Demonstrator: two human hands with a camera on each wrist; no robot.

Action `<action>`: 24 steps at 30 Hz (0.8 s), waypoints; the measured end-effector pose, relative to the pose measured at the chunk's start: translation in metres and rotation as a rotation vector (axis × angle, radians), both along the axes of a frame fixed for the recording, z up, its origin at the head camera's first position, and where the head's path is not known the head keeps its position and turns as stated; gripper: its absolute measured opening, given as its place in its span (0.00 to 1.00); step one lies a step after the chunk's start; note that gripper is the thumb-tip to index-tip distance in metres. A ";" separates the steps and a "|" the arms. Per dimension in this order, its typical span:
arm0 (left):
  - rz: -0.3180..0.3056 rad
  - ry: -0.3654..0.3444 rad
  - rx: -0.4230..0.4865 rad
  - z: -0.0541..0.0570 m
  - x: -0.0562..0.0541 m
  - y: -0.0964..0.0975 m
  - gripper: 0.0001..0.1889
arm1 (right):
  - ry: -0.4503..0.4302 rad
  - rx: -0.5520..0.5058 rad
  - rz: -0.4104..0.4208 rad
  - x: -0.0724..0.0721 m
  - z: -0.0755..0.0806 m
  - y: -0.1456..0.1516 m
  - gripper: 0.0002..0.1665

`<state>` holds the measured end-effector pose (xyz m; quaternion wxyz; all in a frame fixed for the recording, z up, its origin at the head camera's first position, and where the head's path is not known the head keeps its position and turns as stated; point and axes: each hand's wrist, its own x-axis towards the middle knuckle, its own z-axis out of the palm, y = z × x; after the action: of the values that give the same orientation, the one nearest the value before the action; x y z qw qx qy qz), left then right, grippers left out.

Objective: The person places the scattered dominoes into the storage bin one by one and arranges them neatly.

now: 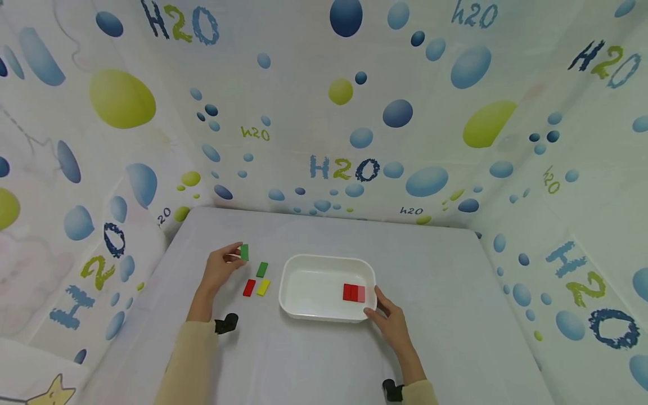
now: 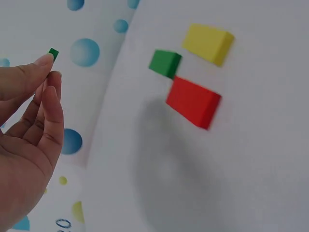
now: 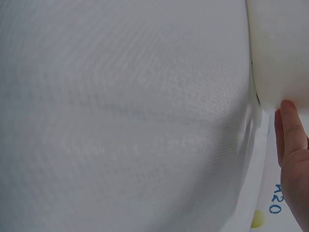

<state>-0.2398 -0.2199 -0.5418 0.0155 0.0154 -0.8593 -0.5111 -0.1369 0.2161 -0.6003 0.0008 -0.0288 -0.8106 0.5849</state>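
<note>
My left hand (image 1: 220, 267) pinches a green block (image 1: 244, 252) between thumb and fingertips, raised above the table. In the left wrist view, only a small end of that block shows past the thumb. Just right of this hand lie another green block (image 1: 261, 270), a red block (image 1: 249, 288) and a yellow block (image 1: 263, 288). My right hand (image 1: 392, 323) holds the near right corner of a white tray (image 1: 324, 259), thumb at the rim and fingers against the outer wall (image 3: 280, 58). Inside the tray, red blocks (image 1: 350, 292) and a pinkish one (image 1: 361, 294) sit side by side at the right end.
A white cloth covers the table (image 1: 430, 253). Around it at the back and sides hang curtains (image 1: 304, 112) printed with blue and green bubbles. Black wrist mounts (image 1: 226, 323) stick out beside both sleeves.
</note>
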 end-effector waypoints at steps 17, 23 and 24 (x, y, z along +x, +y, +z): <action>-0.118 0.092 0.085 0.035 -0.009 0.061 0.26 | -0.004 0.016 -0.010 0.001 0.004 -0.001 0.44; -0.143 0.081 0.089 0.038 -0.011 0.088 0.27 | 0.000 0.016 -0.003 0.000 0.003 -0.001 0.43; -0.143 0.076 0.087 0.038 -0.011 0.092 0.27 | 0.002 0.017 -0.002 0.000 0.003 -0.001 0.43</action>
<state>-0.2511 -0.1279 -0.5038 0.0107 -0.0648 -0.8341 -0.5478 -0.1365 0.2149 -0.5978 0.0023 -0.0291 -0.8156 0.5779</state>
